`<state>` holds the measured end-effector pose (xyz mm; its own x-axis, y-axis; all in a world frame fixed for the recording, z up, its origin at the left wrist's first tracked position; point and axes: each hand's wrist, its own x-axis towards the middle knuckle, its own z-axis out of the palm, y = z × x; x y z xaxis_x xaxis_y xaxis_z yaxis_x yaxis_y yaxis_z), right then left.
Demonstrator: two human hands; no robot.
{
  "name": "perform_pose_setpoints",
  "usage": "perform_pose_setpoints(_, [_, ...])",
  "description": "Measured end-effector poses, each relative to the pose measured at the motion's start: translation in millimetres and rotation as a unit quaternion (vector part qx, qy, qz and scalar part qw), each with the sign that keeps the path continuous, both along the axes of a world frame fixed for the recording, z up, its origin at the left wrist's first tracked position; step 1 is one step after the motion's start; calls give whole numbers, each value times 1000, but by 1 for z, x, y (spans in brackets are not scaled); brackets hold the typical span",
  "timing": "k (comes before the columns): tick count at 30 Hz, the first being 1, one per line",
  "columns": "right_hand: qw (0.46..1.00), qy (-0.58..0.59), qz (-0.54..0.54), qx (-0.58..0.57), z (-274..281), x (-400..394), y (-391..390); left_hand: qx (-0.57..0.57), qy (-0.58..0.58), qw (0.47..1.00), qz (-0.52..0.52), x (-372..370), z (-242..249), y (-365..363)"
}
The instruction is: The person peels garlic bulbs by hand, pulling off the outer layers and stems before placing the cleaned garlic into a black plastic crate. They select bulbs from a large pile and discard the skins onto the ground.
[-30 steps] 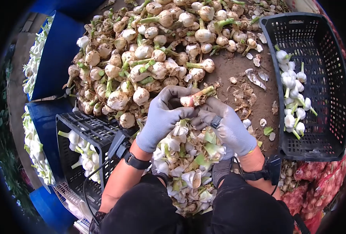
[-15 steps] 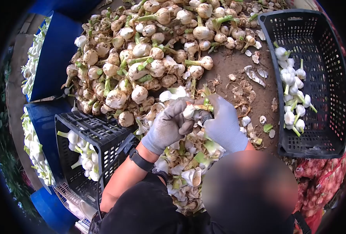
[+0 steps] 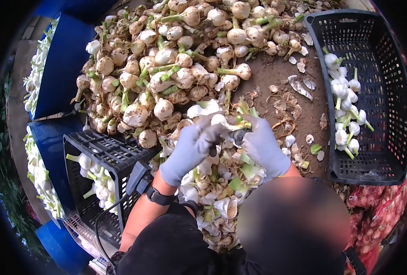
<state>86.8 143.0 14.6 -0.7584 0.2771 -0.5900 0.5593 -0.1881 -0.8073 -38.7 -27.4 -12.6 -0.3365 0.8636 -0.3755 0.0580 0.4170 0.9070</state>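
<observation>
A garlic bulb [image 3: 220,120], whitish with a short green stem, is between my two gloved hands, above a heap of peelings. My left hand [image 3: 189,144], in a grey glove with dirty fingers, is closed on the bulb; its fingertips are blurred. My right hand [image 3: 264,145], also gloved, has its fingers closed at the stem end [image 3: 243,125]. A small dark piece [image 3: 238,135] shows beside my right thumb; I cannot make out whether it is a tool or dirty glove.
Unpeeled garlic [image 3: 162,82] is piled ahead. A black crate [image 3: 373,169] with clean bulbs stands on the right, another crate [image 3: 116,158] tilts on the left. Blue containers [image 3: 63,68] with garlic line the left side. Red net sacks [image 3: 377,215] lie lower right. Loose skins [image 3: 221,206] lie below my hands.
My left hand has turned and shifted slightly left and up around the bulb. The bulb now shows a whiter side, and the reddish-brown strip by its stem no longer shows.
</observation>
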Motion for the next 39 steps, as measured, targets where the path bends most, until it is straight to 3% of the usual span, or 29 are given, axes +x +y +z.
perform_pose_setpoints(1, [996, 65, 38, 48, -4, 6, -8, 167, 48, 979, 108, -1, 3, 14])
perform_pose_setpoints(2, [984, 131, 77, 95, -10, 16, -20, 57, 125, 986, 95, -10, 15, 19])
perform_pose_setpoints(4, [978, 157, 97, 94, -13, 17, -24, 18, 153, 985, 84, -9, 14, 23])
perform_pose_setpoints(6, [1000, -12, -4, -14, -13, 12, -9, 2, 15, 981, 194, -4, 21, 24])
perform_pose_setpoints(7, [986, 31, -98, -130, -10, 10, -6, 48, -58, 975, 210, 1, 29, 27])
perform_pose_setpoints(8, [986, 31, -100, -129, -8, 10, -2, 69, -23, 984, 161, 4, 31, 27])
perform_pose_setpoints(10, [995, 74, 26, 59, -6, 12, 1, 16, -23, 995, 97, 4, 29, 25])
perform_pose_setpoints(11, [991, 64, 44, 110, -6, 11, -3, 8, -121, 985, 122, 2, 30, 26])
perform_pose_setpoints(12, [991, 65, 45, 109, -8, 12, -4, 7, -120, 985, 123, 3, 29, 28])
perform_pose_setpoints(14, [927, 176, 101, 315, -15, 14, -6, 36, -115, 977, 176, 8, 26, 32])
perform_pose_setpoints(15, [927, 175, 101, 315, -8, 13, -5, 19, -89, 984, 156, 10, 25, 29])
perform_pose_setpoints(17, [868, 54, 204, 448, 11, 4, 1, -8, -99, 986, 132, 8, 30, 29])
perform_pose_setpoints(18, [869, 53, 203, 449, 6, 3, 10, -34, -109, 988, 108, 6, 34, 29])
perform_pose_setpoints(19, [855, -6, 150, 497, -5, 5, 25, -37, -205, 973, 96, 4, 51, 32])
perform_pose_setpoints(20, [834, -66, 97, 540, -15, 11, 36, -37, -205, 973, 96, 7, 48, 29])
perform_pose_setpoints(21, [834, -66, 96, 540, -25, 21, 42, 27, -273, 955, 112, 10, 43, 26])
perform_pose_setpoints(23, [846, -90, 156, 502, -40, 40, 45, 131, -374, 903, 170, 12, 39, 27])
perform_pose_setpoints(26, [844, -67, 314, 429, -18, 44, 6, 159, -399, 874, 229, -6, 28, 37])
perform_pose_setpoints(27, [864, -38, 344, 365, -25, 49, -8, 208, -388, 864, 245, -6, 28, 52])
perform_pose_setpoints(28, [918, -30, 345, 193, -4, 40, -12, 209, -340, 891, 217, -1, 55, 73])
perform_pose_setpoints(29, [951, 36, 303, 44, 9, 35, -10, 294, -338, 886, 118, 9, 84, 92])
perform_pose_setpoints(30, [954, 40, 297, -1, 9, 28, -4, 249, -292, 918, 96, 9, 118, 104])
perform_pose_setpoints(32, [948, 121, 137, 259, -10, 14, 19, 332, -115, 926, 139, -6, 129, 116])
perform_pose_setpoints(34, [840, 9, 75, 538, -42, -14, 65, 281, -112, 927, 221, -32, 110, 107])
perform_pose_setpoints(36, [760, -95, 29, 642, -73, -40, 101, 211, -144, 941, 221, -26, 83, 98])
perform_pose_setpoints(38, [749, -229, 160, 601, -103, -46, 117, 107, -158, 963, 191, -16, 38, 87])
perform_pose_setpoints(39, [749, -228, 157, 602, -103, -46, 114, 75, -79, 978, 175, -11, 21, 83])
